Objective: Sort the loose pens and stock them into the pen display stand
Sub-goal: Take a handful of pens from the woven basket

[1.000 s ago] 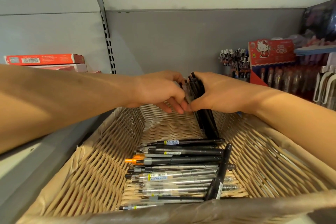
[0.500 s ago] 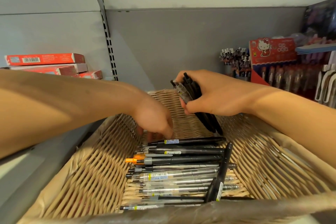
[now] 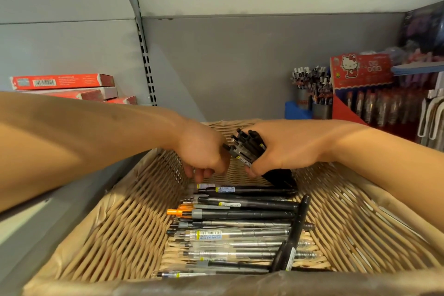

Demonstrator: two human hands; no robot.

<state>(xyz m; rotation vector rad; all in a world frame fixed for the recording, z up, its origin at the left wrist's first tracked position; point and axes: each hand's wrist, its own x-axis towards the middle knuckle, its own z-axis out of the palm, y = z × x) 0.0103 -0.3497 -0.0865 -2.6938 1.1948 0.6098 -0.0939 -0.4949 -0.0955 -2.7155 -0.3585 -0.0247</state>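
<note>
Several loose pens [image 3: 240, 223], black, clear and one orange-tipped, lie side by side in a wicker basket [image 3: 115, 230]; one black pen [image 3: 292, 235] lies across them. My right hand [image 3: 288, 149] grips a bundle of black pens [image 3: 247, 145] above the basket's far end, their tips pointing up and left. My left hand [image 3: 204, 156] hovers just left of the bundle with its fingers curled down over the far end of the topmost loose pen. Whether those fingers pinch anything is hidden.
The basket stands on a grey shop shelf. Red flat boxes [image 3: 62, 81] are stacked at the back left. At the back right stand cups of pens [image 3: 310, 86] and a red cartoon-cat display stand [image 3: 360, 72] with packed pens.
My left hand dropped from the bundle toward the loose pens, then came back right beside it. The right hand tilted the bundle and lowered it slightly.
</note>
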